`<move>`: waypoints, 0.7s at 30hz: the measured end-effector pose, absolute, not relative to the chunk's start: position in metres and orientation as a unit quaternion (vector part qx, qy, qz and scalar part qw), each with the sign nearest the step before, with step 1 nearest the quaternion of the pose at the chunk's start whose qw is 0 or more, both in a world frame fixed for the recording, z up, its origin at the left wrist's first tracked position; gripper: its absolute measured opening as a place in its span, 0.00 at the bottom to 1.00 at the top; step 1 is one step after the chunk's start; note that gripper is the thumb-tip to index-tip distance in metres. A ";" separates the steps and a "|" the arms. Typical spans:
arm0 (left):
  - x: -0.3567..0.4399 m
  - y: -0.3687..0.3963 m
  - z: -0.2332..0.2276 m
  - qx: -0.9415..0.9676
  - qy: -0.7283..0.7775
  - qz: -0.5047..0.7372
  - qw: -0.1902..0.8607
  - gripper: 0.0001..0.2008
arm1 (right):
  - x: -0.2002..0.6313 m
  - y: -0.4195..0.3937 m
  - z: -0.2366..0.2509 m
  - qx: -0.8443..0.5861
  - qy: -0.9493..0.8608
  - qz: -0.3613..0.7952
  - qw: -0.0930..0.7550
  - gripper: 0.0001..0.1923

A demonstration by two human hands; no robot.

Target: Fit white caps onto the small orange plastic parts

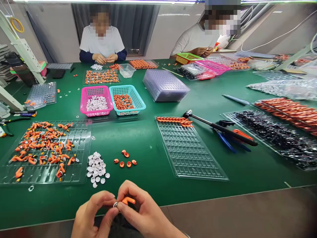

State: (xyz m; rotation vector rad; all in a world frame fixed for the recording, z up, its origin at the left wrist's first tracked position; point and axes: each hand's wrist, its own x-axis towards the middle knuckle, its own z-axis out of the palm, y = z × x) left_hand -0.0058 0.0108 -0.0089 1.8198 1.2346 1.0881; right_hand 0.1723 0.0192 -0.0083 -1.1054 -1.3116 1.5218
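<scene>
At the near edge of the green table [153, 172], the left hand [92, 215] and right hand [143, 211] meet, fingertips pinched together on a small curved orange plastic piece [128, 200] with a silver ring [115, 204]. At 11 o'clock lies a pile of white round caps [97, 169]; loose orange rings [125, 159] sit at 12.

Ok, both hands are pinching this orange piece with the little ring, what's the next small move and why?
Probably press the ring fully onto the orange piece: the left hand pinches the ring right at the piece's end, the right hand holds the piece, and they look only just joined.
</scene>
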 end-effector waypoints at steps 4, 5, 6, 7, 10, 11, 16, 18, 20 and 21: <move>0.001 0.013 -0.005 0.650 0.495 0.425 0.390 0.13 | 0.183 0.020 -0.002 -0.432 -0.602 0.535 0.406 0.07; 0.002 0.013 -0.004 0.645 0.500 0.427 0.389 0.13 | 0.183 0.019 -0.001 -0.434 -0.609 0.529 0.401 0.09; 0.003 0.014 -0.003 0.644 0.503 0.430 0.385 0.12 | 0.184 0.019 -0.001 -0.436 -0.615 0.526 0.394 0.10; 0.004 0.014 -0.003 0.644 0.502 0.435 0.378 0.12 | 0.183 0.018 -0.001 -0.436 -0.619 0.525 0.388 0.10; 0.005 0.013 -0.004 0.651 0.491 0.444 0.372 0.11 | 0.180 0.017 -0.004 -0.432 -0.628 0.524 0.379 0.08; 0.005 0.013 -0.005 0.650 0.490 0.442 0.377 0.10 | 0.179 0.017 -0.006 -0.432 -0.630 0.520 0.381 0.06; -0.002 0.022 -0.008 0.676 0.483 0.368 0.418 0.11 | 0.182 0.019 -0.014 -0.452 -0.643 0.479 0.391 0.05; -0.004 0.033 -0.004 0.719 0.466 0.307 0.414 0.13 | 0.187 0.020 -0.016 -0.477 -0.637 0.464 0.389 0.06; -0.003 0.050 0.002 0.777 0.446 0.251 0.367 0.15 | 0.193 0.021 -0.018 -0.503 -0.617 0.454 0.400 0.07; 0.000 0.061 0.005 0.806 0.438 0.234 0.322 0.13 | 0.196 0.022 -0.018 -0.515 -0.604 0.452 0.408 0.07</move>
